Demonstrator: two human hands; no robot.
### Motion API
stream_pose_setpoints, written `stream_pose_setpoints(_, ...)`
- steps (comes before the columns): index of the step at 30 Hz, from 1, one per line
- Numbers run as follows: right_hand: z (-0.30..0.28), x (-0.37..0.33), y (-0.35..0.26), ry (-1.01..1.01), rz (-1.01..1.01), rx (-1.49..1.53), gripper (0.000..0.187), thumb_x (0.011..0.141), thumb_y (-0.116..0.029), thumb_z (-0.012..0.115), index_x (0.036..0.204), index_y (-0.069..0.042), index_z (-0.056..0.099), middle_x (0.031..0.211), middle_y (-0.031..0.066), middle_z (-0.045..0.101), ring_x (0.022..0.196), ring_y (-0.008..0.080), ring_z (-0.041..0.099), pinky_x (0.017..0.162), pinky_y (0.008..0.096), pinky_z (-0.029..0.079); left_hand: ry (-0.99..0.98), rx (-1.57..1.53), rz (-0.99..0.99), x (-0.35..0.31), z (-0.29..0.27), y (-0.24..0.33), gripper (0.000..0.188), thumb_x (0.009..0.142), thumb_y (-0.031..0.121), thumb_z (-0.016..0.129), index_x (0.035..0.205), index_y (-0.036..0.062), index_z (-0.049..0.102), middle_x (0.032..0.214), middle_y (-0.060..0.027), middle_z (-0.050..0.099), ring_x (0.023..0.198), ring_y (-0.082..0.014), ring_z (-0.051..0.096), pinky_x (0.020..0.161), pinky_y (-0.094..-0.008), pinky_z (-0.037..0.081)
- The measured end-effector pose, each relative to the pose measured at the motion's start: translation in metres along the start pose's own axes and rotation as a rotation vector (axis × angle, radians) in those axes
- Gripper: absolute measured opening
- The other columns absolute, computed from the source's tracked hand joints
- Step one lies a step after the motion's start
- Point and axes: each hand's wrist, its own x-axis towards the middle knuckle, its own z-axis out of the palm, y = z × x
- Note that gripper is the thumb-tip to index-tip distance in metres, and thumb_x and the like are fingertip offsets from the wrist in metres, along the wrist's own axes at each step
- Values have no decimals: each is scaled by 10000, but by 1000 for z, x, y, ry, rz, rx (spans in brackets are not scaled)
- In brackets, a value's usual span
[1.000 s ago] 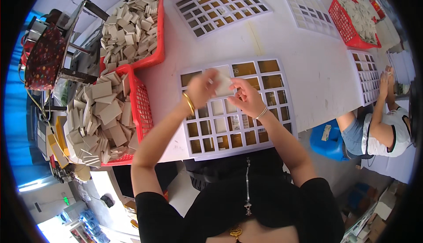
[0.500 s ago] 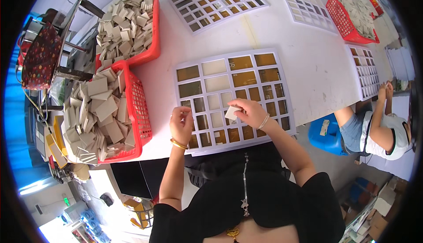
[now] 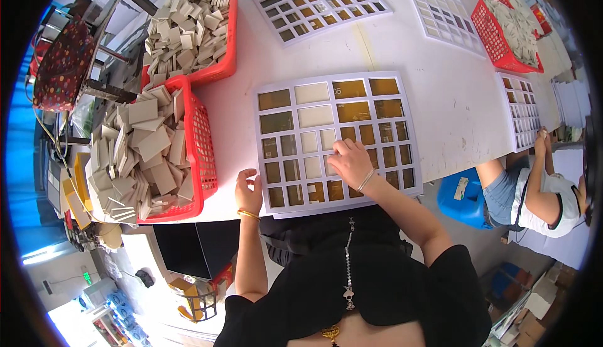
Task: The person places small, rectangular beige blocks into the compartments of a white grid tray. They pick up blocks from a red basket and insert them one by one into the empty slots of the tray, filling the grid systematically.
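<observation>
The head view shows a person who works at a white table (image 3: 452,105) with two bare hands. A white grid panel (image 3: 412,127) lies flat in front of the body, near the table edge. The right hand (image 3: 353,161) is above this panel, with the fingers bent downward. Under its fingertips one sees a pale tile (image 3: 328,169), at the fourth compartment from the left in the fourth row from the far side. I cannot tell if the fingers are clamped on this tile or only touch it, because the hand hides a part of it. The left hand (image 3: 248,191) is just beside the left border of the panel; its fingers are loosely curved, the thumb is a little apart from them, and I see nothing held there. On this wrist there is a golden bangle (image 3: 249,214).

In the panel, pale pieces fill the second compartment of the two far rows and some smaller ones below them, while many other compartments are brown or dark. At the left, a red basket (image 3: 204,158) is heaped with pale tiles, and a second red basket (image 3: 230,39) touches it behind. At the right, a co-worker (image 3: 559,202) in a white top is near a blue stool (image 3: 461,202).
</observation>
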Motion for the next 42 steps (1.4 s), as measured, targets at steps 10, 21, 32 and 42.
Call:
stream_pose_setpoints(10, -29, -61, 79, 401, 454, -43, 462, 842, -228, 599, 1261, -69, 490, 1188, 176, 536, 1088, 361, 493, 909, 462, 396, -121, 57, -34, 12, 8, 4, 349, 882, 161, 569, 1195, 6, 554, 946, -124, 650, 767, -194, 621, 712, -325, 500)
stream_pose_setpoints(21, -15, -126, 121, 431, 777, -35, 462, 814, -295, 666, 1164, -10, 566, 1157, 172, 559, 1053, 324, 533, 913, 425, 428, -40, -212, 157, 7, -33, 65, 330, 822, 20, 615, 1152, 15, 614, 840, -23, 618, 723, -75, 570, 636, -220, 479)
stream_pose_setpoints(32, -131, -195, 259, 650, 945, 16, 342, 904, -296, 613, 1107, -21, 615, 1006, 83, 630, 872, 176, 582, 801, 308, 480, -316, -322, 291, -2, 77, 124, 411, 803, 98, 633, 1208, 53, 578, 972, -150, 647, 815, -245, 630, 737, -356, 505)
stream_pose_setpoints(42, -233, -263, 348, 613, 969, -718, 738, 851, -456, 621, 1385, -15, 366, 1339, 235, 464, 1238, 373, 453, 1029, 448, 367, -889, -545, 342, -27, 168, 202, 603, 849, 23, 602, 1397, 98, 361, 1266, -131, 509, 1036, -208, 592, 748, -275, 538)
